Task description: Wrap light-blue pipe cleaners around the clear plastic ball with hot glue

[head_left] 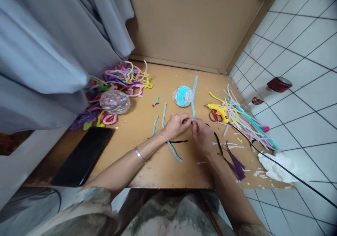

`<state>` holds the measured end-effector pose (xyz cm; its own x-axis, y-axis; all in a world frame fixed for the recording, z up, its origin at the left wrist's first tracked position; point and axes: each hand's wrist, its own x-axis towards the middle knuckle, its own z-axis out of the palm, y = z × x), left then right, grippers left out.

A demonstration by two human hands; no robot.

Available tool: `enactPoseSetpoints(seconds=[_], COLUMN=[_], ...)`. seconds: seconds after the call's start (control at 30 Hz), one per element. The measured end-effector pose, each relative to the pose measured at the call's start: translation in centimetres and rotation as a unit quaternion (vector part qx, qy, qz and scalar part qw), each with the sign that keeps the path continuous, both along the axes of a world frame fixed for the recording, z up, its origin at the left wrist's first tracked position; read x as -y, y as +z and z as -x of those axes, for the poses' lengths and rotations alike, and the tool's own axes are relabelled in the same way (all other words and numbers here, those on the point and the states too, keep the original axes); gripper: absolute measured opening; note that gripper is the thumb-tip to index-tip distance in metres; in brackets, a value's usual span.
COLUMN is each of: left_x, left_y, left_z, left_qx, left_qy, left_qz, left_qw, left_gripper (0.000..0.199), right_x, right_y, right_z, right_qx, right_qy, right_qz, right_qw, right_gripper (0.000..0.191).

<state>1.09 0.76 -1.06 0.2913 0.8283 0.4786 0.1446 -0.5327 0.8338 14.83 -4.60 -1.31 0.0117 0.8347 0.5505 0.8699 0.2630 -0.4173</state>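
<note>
Both my hands meet over the middle of the table, pinching the lower end of a light blue pipe cleaner [194, 95] that points up and away from me. My left hand [177, 124] has its thumb and fingertips pressed together at that end. My right hand [202, 133] is closed around the same end from the right. Just beyond stands a clear ball wrapped with blue pipe cleaner [184, 96]. Under and beside my left forearm lie a blue pipe cleaner [164, 115], a shorter blue piece [155, 123] and a black pipe cleaner [180, 141].
A yellow glue gun [219, 111] with a black cord lies right, by loose pipe cleaners [244, 120], a purple tassel [236, 166] and white tissue [279, 166]. At left are a phone [84, 155], a confetti-filled clear ball [115, 101] and a colourful pipe cleaner heap [126, 76].
</note>
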Motion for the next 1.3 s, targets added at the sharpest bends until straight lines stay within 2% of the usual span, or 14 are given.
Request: enactPoseSetpoints(seconds=[0.13,0.23,0.37,0.47,0.6,0.67,0.77,0.87,1.03,1.13,1.23,1.3], left_x=[0.0,0.1,-0.1,-0.3,-0.2,-0.1,0.3,0.6,0.7,0.8,1.0,1.1], left_y=[0.1,0.5,0.9,1.1,1.3,1.4,1.4,1.3,0.6,0.2,0.0,0.0], left_z=[0.0,-0.2,-0.4,-0.4,-0.3,-0.3,-0.4,-0.4,-0.8,-1.2,-1.6,-1.7], left_qx=[0.018,0.064,0.152,0.207,0.231,0.222,0.199,0.172,0.162,0.191,0.229,0.243], left_qy=[-0.012,-0.044,-0.118,-0.149,-0.111,-0.084,-0.063,-0.083,-0.075,-0.094,-0.106,-0.106], left_qz=[0.019,0.104,0.239,0.283,0.255,0.232,0.212,0.212,0.171,0.204,0.243,0.258], left_qw=[1.000,0.991,0.952,0.924,0.932,0.943,0.955,0.958,0.969,0.956,0.936,0.929], left_gripper=[0.013,0.024,0.038,0.043,0.041,0.040,0.037,0.032,0.033,0.035,0.036,0.036], right_x=[0.0,-0.2,-0.3,-0.4,-0.5,-0.4,-0.3,-0.6,-1.2,-1.2,-0.8,-0.5], right_y=[0.3,0.9,1.6,1.6,1.8,2.3,2.8,2.7,2.4,2.7,3.0,3.2], right_z=[0.0,-0.1,-0.2,-0.3,-0.2,-0.1,0.2,0.4,0.7,1.0,1.5,1.9], right_qx=[-0.057,-0.165,-0.324,-0.425,-0.538,-0.562,-0.565,-0.571,-0.639,-0.659,-0.672,-0.678], right_qy=[0.008,0.037,0.113,0.160,0.208,0.213,0.199,0.180,0.140,0.141,0.133,0.122], right_qz=[0.029,0.061,0.122,0.185,0.272,0.293,0.303,0.311,0.343,0.355,0.342,0.342], right_qw=[0.998,0.984,0.931,0.871,0.770,0.744,0.741,0.738,0.674,0.648,0.643,0.639], right_gripper=[0.024,0.023,0.021,0.022,0.025,0.025,0.026,0.025,0.014,0.011,0.003,0.004])
